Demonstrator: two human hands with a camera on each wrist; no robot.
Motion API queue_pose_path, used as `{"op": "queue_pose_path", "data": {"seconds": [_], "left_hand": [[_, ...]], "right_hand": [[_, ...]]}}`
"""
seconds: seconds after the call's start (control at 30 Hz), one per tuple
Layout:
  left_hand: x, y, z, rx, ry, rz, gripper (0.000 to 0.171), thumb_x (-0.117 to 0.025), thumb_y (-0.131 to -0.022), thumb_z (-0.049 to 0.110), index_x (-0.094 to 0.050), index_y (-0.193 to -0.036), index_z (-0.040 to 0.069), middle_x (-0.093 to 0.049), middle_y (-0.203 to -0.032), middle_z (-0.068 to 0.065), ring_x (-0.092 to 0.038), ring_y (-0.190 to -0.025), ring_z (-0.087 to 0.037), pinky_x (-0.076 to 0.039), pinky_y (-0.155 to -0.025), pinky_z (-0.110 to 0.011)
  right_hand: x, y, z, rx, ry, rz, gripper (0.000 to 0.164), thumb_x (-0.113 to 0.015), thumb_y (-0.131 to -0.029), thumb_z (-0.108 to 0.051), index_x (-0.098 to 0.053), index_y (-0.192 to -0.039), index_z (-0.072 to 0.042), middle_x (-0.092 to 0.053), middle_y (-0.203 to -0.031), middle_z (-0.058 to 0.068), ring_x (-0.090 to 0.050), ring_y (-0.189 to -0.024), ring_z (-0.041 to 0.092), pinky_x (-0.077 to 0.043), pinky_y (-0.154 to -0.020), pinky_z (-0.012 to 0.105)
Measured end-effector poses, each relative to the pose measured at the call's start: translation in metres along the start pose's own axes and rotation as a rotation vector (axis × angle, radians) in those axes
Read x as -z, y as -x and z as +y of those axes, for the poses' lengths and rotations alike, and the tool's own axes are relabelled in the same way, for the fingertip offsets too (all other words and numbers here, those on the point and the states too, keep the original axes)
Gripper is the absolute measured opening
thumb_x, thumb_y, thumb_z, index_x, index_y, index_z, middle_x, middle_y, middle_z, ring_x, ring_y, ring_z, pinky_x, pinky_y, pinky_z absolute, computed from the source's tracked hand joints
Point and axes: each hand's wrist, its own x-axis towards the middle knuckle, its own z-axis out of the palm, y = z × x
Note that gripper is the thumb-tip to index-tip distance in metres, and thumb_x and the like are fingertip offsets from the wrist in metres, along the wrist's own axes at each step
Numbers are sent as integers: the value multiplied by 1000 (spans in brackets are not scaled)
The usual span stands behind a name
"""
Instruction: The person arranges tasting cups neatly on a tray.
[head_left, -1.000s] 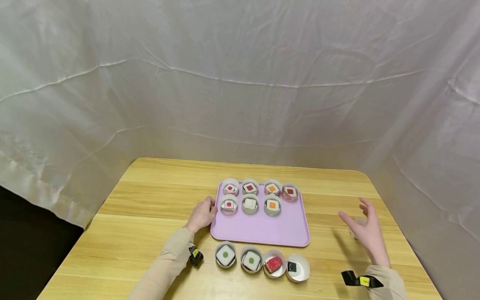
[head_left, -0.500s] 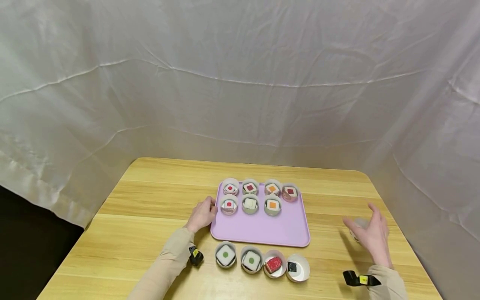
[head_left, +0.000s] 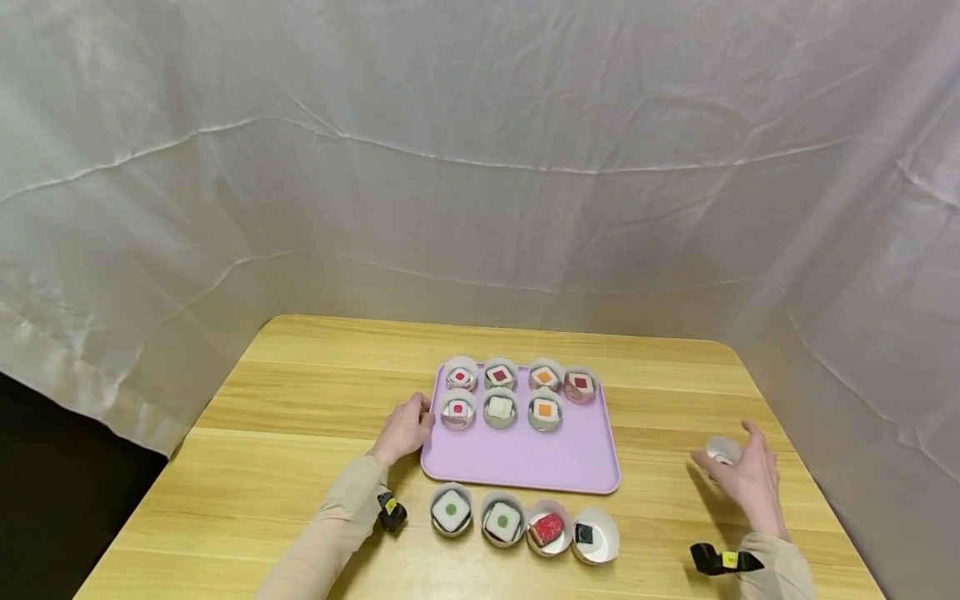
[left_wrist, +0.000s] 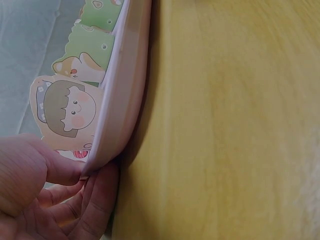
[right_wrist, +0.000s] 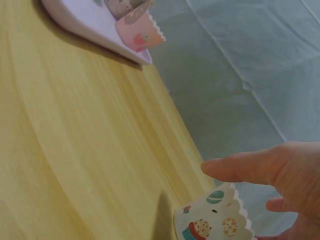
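Paper cups of small sushi-like pieces stand on a wooden table, seven on a lilac tray, four in front of it and one well apart at the right. Leftmost, the left hand pinches the tray's left rim, thumb above and fingers beneath; it and the tray lie just as they did a second ago. On the tray, the back row shows, from the left, a red dot, a dark red square, an orange square and another dark red square, this last in a pink cup by the right edge; the front row shows a red dot, a plain pale top and an orange square. Before the tray, two green-dotted pieces, a red block and a black block sit in their cups, likewise unmoved. Farthest right, the right hand has come lower and nearer the person, so the white cup now shows between thumb and fingers. Those remain spread, the thumb clear of the cup; whether another fingertip touches it, I cannot tell.
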Motion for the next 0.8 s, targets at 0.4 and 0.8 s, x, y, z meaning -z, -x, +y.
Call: {"op": "queue_pose_path", "data": {"seconds": [0.4, 0.8], "left_hand": [[0, 1, 0, -2, -6, 2, 11, -55, -99, 9, -59, -106, 3, -65, -86, -11, -57, -75, -21, -46, -68, -33], [1, 1, 1, 11, 5, -11, 13, -55, -100, 10, -59, -109, 2, -65, -87, -11, -57, -76, -20, -47, -69, -33]], "right_hand": [[-5, -3, 8, -19, -2, 2, 107, -72, -90, -30, 3, -157, 6, -28, -142, 44, -36, -121, 55, -38, -97, 68], [-9, -7, 14, -33, -9, 17, 107, -74, -87, -26, 1, -157, 6, -35, -135, 45, -41, -115, 54, -41, -94, 66]]}}
